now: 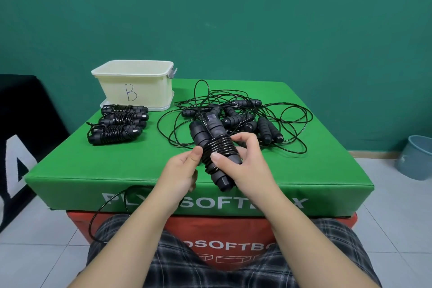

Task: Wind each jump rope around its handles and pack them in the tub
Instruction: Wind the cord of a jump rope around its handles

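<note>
Half-wound black jump rope with foam handles [214, 147]: right hand [243, 166] gripping, left hand [182, 168] pinching its cord at green foam box's [117, 170] near edge.

Bright, even light; wide-angle edge bending
</note>
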Available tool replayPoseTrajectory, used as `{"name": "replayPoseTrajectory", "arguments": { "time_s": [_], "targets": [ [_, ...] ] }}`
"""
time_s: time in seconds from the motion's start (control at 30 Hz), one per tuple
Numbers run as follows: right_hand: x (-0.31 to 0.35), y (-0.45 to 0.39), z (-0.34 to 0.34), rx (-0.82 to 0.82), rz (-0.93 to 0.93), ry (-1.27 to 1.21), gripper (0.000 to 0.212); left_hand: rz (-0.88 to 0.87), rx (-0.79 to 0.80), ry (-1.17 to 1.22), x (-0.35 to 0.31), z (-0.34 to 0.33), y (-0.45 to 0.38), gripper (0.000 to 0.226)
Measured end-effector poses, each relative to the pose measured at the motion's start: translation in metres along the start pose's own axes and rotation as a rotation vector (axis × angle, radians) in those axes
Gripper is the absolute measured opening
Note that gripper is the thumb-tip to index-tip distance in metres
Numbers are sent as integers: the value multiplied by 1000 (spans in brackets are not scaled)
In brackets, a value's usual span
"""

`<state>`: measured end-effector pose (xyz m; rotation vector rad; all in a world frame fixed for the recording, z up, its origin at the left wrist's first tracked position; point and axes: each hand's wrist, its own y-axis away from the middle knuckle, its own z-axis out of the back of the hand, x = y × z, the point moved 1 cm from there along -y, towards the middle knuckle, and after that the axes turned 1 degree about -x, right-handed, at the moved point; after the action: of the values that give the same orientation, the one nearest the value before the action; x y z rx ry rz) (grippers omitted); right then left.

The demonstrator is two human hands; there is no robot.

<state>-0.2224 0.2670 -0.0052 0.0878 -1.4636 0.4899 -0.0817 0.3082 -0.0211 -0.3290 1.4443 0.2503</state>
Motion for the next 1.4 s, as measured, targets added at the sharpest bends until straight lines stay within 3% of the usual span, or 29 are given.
{"name": "replayPoseTrajectory", "arguments": {
  "time_s": [0.2,0.3,0.4,0.47,0.57,0.67,0.77,0.9,0.93,1.0,1.07,1.13,1.27,1.4],
  "targets": [
    [2,2,0,-33,217,412,34,-131,-217,-183,-8,4,4,44],
    [3,3,-5,41,229,576,47,-203,-278,-384,-12,7,8,50],
    [0,5,-10,159,189,682,82,-290,-319,-657,-15,10,8,59],
    [-3,4,-12,166,150,709,92,-375,-311,-733,-16,10,9,55],
    [-3,3,-7,69,157,643,79,-461,-280,-735,-10,9,8,56],
    [-1,4,-4,16,151,545,69,-514,-248,-613,-6,9,2,35],
    [1,5,-2,-44,80,383,59,-462,-143,-440,-6,7,0,15],
    [1,7,-6,-72,31,180,52,-358,-92,-354,-8,7,-1,11],
    [1,8,-7,-74,34,144,55,-335,-112,-351,-6,8,-2,14],
    [1,9,-9,-72,44,88,52,-303,-148,-393,-4,12,-6,44],
    [3,9,-9,-38,38,-20,36,-302,-137,-424,-5,14,-8,80],
    [5,9,-8,14,11,-156,28,-296,-62,-348,-10,15,-8,99],
    [4,7,-7,58,-30,-353,28,-236,69,34,-6,13,-9,84],
    [-1,2,-7,25,-46,-383,29,-251,63,-13,-3,20,-7,57]
  ]
}}
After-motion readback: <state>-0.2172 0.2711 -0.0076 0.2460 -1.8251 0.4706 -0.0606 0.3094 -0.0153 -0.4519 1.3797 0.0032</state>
